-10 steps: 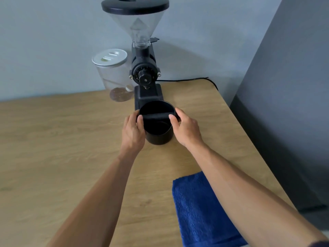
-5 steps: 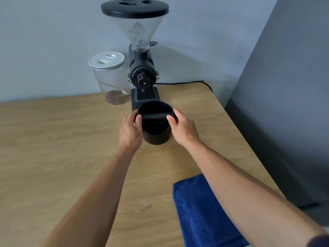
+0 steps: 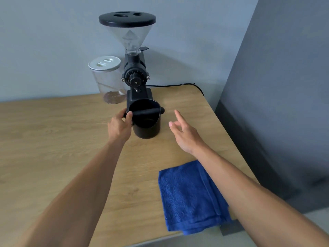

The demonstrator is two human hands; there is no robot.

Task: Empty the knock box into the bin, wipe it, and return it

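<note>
The black round knock box (image 3: 146,128) stands upright on the wooden table (image 3: 53,139), right in front of the coffee grinder (image 3: 135,75). A black bar crosses its open top. My left hand (image 3: 119,128) grips its left side, thumb at the bar's end. To the right of the box my right hand (image 3: 184,132) hovers apart from it with fingers spread and holds nothing. A folded blue towel (image 3: 190,196) lies near the table's front right corner, under my right forearm. No bin is in view.
A clear jar with a white lid (image 3: 106,81) stands left of the grinder by the wall. The grinder's black cable (image 3: 178,85) runs over the table's back right edge. A dark grey panel (image 3: 276,104) rises just right of the table.
My right hand has let go of the knock box and drawn back to the right with fingers spread. My left hand keeps its hold and the box stays in front of the grinder.
</note>
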